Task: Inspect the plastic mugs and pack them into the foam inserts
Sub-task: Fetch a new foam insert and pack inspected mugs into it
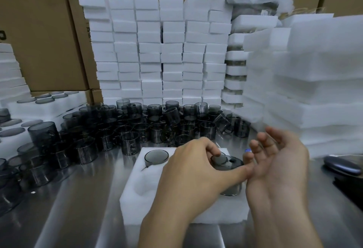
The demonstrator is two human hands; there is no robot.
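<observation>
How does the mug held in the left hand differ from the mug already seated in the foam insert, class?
The seated mug is sunk in the far-left pocket of the insert, only its top showing; the held mug rises above the insert's right side, much of its wall visible. The seated mug is untouched; the left hand grips the held mug. Both are smoky grey, see-through plastic.
</observation>
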